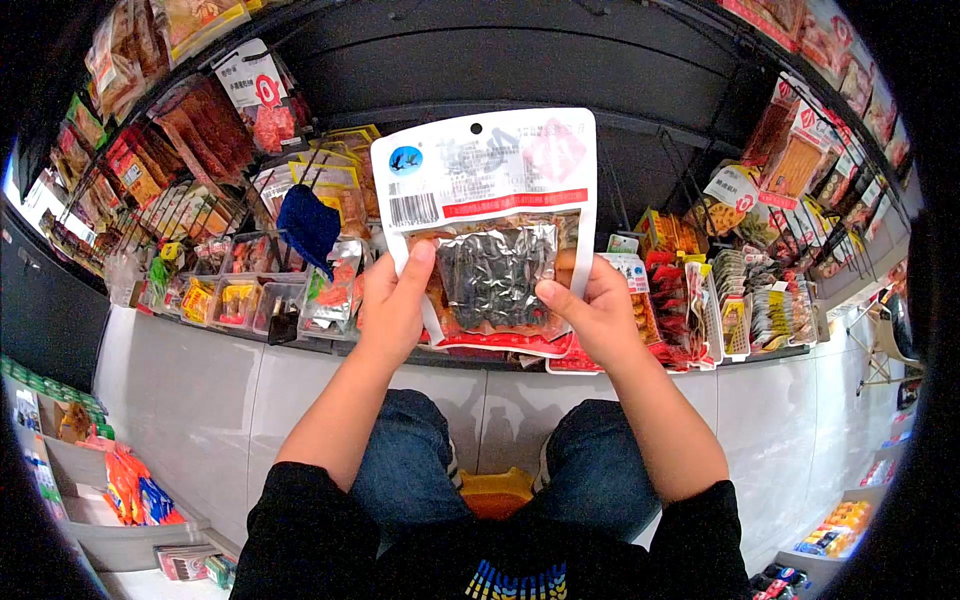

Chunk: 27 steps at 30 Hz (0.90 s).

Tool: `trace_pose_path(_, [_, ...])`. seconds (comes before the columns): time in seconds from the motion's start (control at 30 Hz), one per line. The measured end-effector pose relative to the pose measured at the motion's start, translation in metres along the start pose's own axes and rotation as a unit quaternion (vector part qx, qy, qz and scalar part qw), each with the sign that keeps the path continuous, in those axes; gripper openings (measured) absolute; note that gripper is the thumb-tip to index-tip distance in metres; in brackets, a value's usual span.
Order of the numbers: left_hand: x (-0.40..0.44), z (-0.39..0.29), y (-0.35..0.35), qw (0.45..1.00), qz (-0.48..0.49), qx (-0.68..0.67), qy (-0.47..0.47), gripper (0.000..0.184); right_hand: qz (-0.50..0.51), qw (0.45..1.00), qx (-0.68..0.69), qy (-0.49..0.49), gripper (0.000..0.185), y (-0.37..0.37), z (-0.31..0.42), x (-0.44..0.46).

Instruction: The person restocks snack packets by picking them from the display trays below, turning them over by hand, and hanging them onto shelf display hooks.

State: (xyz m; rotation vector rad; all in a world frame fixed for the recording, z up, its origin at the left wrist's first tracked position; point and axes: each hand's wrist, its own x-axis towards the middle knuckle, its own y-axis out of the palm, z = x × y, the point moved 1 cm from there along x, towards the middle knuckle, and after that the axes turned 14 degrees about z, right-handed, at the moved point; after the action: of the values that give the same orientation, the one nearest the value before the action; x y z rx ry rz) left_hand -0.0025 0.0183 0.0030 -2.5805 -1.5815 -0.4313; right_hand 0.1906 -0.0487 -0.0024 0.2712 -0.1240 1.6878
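White pouch: one, held before the display rack; one hanging hole, one barcode, one clear window.
Left hand: closed on the pouch's left edge.
Right hand: closed on its right edge, thumb on the front.
Blue item: one, left of the pouch, probably fabric.
Knees: two, below the pouch.
Obstruction: pouch and hands hide the rack's middle; surrounding packets many, exact count unclear.

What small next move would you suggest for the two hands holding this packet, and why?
Perhaps turn the packet over: its barcode side faces the camera, and the left hand and right hand hold it near opposite edges.
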Motion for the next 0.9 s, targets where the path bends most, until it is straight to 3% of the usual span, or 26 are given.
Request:
trace_pose_path(0.23, [0.0, -0.012, 0.004, 0.997, 0.009, 0.074, -0.019, 0.034, -0.007, 0.999, 0.03, 0.03, 0.019, -0.002, 0.005, 0.0])
trace_pose_path(0.3, [0.004, -0.007, 0.003, 0.999, 0.034, 0.016, -0.022, 0.033, -0.024, 0.992, 0.027, 0.124, 0.022, -0.005, 0.007, -0.001])
trace_pose_path(0.33, [0.006, -0.007, 0.003, 0.999, 0.034, 0.015, -0.02, 0.033, -0.024, 0.992, 0.026, 0.123, 0.022, -0.008, 0.004, 0.0])
trace_pose_path(0.4, [0.008, -0.006, 0.007, 0.999, 0.036, -0.023, -0.017, 0.036, -0.084, 0.996, -0.012, 0.013, 0.022, -0.012, -0.004, 0.002])
trace_pose_path(0.43, [0.009, -0.002, 0.007, 0.999, 0.036, -0.024, -0.017, 0.036, -0.085, 0.996, -0.012, 0.013, 0.022, -0.013, -0.004, 0.002])
trace_pose_path(0.5, [0.01, 0.004, 0.009, 0.995, 0.029, 0.078, 0.056, 0.044, -0.131, 0.99, -0.007, -0.042, 0.022, -0.013, 0.001, 0.004])
trace_pose_path(0.57, [0.006, 0.002, 0.011, 0.993, 0.031, 0.097, 0.055, 0.045, -0.149, 0.988, -0.002, -0.025, 0.02, -0.014, 0.005, 0.004])
trace_pose_path(0.63, [0.002, -0.001, 0.019, 0.974, 0.103, 0.194, 0.046, 0.043, -0.173, 0.983, -0.023, -0.054, 0.019, -0.016, 0.002, 0.005])
trace_pose_path(0.77, [-0.007, -0.001, 0.038, 0.955, 0.203, 0.209, 0.048, 0.047, -0.187, 0.98, -0.035, -0.054, 0.022, -0.009, 0.005, 0.003])
trace_pose_path(0.9, [-0.009, -0.002, 0.046, 0.957, 0.211, 0.192, 0.057, 0.048, -0.157, 0.981, -0.106, -0.046, 0.024, 0.003, 0.008, -0.002])
